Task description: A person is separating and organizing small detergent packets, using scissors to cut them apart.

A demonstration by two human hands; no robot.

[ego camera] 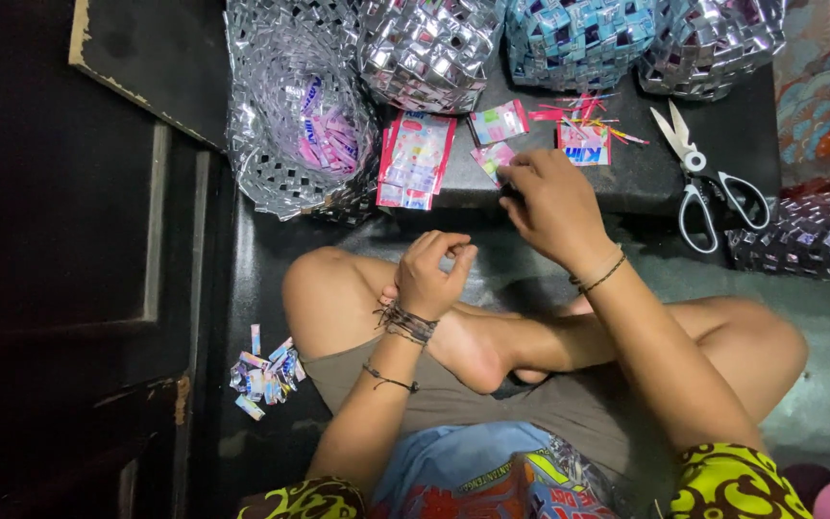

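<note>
On the dark board (626, 178) your right hand (554, 207) lies palm down, wrist bent, its fingers curled onto a small pink wrapper (492, 159) at the board's near edge. That wrapper lies flat, its long axis slanting away from you. Your left hand (429, 274) hovers just short of the board above your knee, fingers pinched closed; whether they grip anything, you cannot tell. Scissors (708, 183) rest on the board's right part, blades pointing away.
</note>
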